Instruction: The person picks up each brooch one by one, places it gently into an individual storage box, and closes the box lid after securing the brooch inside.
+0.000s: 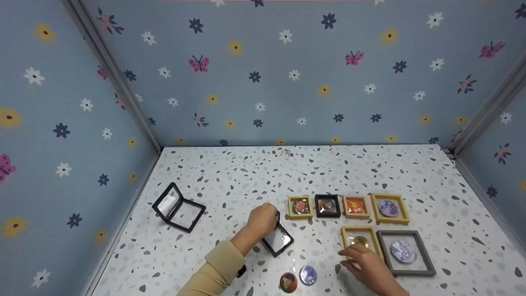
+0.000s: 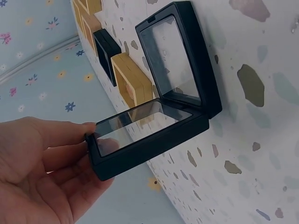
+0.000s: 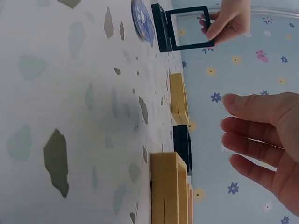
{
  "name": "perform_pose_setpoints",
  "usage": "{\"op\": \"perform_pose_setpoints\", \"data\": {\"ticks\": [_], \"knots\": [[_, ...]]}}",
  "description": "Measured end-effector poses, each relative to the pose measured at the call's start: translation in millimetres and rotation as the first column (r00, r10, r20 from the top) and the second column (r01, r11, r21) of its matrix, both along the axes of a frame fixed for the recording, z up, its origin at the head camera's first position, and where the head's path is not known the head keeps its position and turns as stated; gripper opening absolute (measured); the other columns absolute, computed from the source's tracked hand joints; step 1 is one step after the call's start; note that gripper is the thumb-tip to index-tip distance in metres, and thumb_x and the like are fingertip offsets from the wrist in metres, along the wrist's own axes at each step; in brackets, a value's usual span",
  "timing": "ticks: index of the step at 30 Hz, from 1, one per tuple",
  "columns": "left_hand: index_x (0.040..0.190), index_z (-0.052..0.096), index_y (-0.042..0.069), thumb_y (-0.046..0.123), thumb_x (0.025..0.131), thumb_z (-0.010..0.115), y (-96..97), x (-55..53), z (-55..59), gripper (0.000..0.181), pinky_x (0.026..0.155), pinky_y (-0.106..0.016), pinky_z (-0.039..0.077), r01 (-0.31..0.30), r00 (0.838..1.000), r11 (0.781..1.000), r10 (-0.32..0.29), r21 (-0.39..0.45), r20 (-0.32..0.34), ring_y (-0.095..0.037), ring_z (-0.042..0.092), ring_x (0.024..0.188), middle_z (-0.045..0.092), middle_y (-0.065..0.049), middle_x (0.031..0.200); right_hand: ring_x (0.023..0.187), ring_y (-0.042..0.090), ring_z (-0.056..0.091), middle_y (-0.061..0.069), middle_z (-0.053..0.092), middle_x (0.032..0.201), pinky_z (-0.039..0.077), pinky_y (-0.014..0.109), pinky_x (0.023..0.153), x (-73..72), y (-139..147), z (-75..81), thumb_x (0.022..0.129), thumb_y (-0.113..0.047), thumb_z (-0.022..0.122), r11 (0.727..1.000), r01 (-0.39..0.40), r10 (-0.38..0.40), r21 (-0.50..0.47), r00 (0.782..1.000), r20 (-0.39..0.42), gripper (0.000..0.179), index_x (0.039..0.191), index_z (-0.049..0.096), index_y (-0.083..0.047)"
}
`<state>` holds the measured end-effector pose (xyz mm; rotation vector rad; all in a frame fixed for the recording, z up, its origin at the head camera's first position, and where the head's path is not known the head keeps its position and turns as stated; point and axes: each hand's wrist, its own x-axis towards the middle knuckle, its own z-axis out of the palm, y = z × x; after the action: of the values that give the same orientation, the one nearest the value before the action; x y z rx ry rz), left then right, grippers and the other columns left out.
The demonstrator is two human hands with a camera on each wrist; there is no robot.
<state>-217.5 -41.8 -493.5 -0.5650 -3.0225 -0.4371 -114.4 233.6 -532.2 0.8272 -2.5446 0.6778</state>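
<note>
My left hand (image 1: 261,222) pinches the edge of a black display frame (image 1: 278,240) that is hinged open, thumb on one face and fingers behind. In the left wrist view the held half of the black frame (image 2: 154,149), with its clear film, is raised, while the other half stands against the speckled table. My right hand (image 3: 266,135) holds nothing; its fingers are slightly bent and apart. From the head view it overlaps the near edge of a yellow frame (image 1: 344,236) with a gold round piece inside. Between the hands lie a purple round badge (image 1: 308,275) and a red-brown one (image 1: 288,282).
Another black frame (image 1: 185,201) stands unfolded at the left. A back row holds a small yellow frame (image 1: 291,207), a black one (image 1: 327,214), a peach one (image 1: 356,214) and a larger yellow one (image 1: 404,209). A grey frame (image 1: 427,255) lies right. Patterned walls (image 1: 287,82) enclose the table.
</note>
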Motion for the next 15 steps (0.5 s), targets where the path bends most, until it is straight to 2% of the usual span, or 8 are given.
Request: {"op": "perform_pose_setpoints", "data": {"ticks": [5,8,12,15], "knots": [[0.066,0.057,0.006,0.012,0.081,0.061,-5.6,2.6,-3.6,0.017,0.052,-0.033,0.044,0.009,1.000,0.997,-0.009,0.073,0.008,-0.019,0.052,0.058,0.054,-0.006,0.067,0.072,0.011,0.056,-0.005,0.058,0.083,0.048,0.026,0.059,-0.7,-13.6,-0.6,0.067,-0.009,0.075,0.996,-0.082,0.079,0.036,0.994,0.073,0.022,0.087,0.065,-0.011],[0.080,0.062,0.004,0.017,0.083,0.060,-10.4,5.0,-5.8,0.013,0.059,-0.034,0.045,0.000,0.999,0.993,-0.004,0.120,0.039,-0.020,0.055,0.069,0.058,-0.006,0.077,0.075,0.012,0.056,-0.003,0.058,0.084,0.048,0.028,0.062,-1.5,-20.1,-0.8,0.070,-0.011,0.073,0.990,-0.121,0.111,0.068,0.986,0.124,0.022,0.090,0.065,-0.010],[0.098,0.063,0.000,0.020,0.084,0.060,-16.4,9.6,-7.8,0.025,0.069,-0.035,0.046,-0.029,0.997,0.983,0.016,0.184,0.070,-0.023,0.057,0.083,0.061,-0.009,0.090,0.075,0.012,0.056,0.001,0.058,0.088,0.047,0.025,0.060,-2.3,-26.8,0.6,0.074,-0.012,0.070,0.981,-0.164,0.136,0.100,0.962,0.235,0.023,0.095,0.063,-0.008],[0.095,0.064,0.001,0.019,0.083,0.062,-20.0,13.4,-10.4,0.022,0.064,-0.034,0.046,-0.032,0.998,0.976,0.019,0.217,0.060,-0.021,0.056,0.077,0.060,-0.007,0.086,0.077,0.012,0.055,0.001,0.057,0.091,0.046,0.023,0.059,-2.8,-30.4,0.8,0.075,-0.014,0.069,0.976,-0.187,0.150,0.115,0.950,0.273,0.026,0.099,0.062,-0.007]]}}
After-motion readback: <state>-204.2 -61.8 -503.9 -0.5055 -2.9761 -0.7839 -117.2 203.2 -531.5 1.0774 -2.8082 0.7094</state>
